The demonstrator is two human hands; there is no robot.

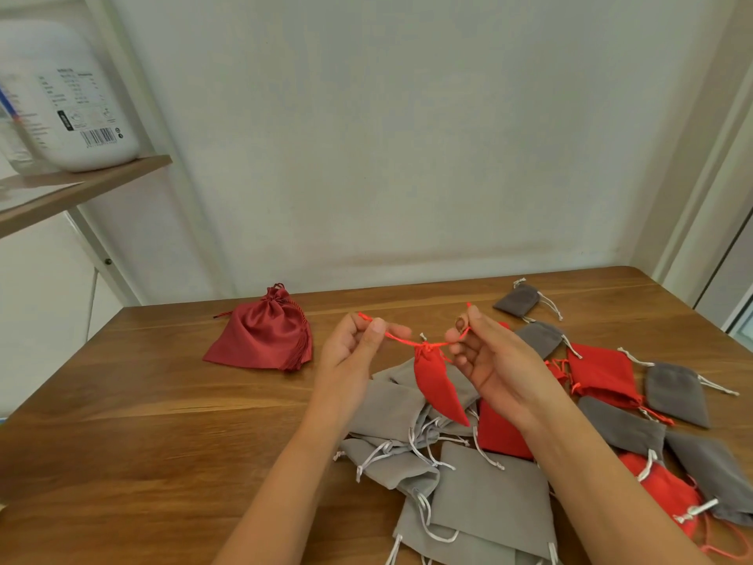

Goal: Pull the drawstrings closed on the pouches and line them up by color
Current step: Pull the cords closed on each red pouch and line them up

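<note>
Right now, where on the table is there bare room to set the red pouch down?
Bare wood lies left of the left hand, in front of the dark red satin pouch, and along the wooden table's near-left. The right half is crowded with overlapping grey pouches and red ones.

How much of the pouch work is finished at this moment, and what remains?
Done: the dark red satin pouch lies cinched, apart on the left. In hand: the left hand and right hand pull the cords of a small red pouch, its neck gathered. Left: the grey pouches and the other red pouches lie mixed in a pile, no colour rows yet.
</note>
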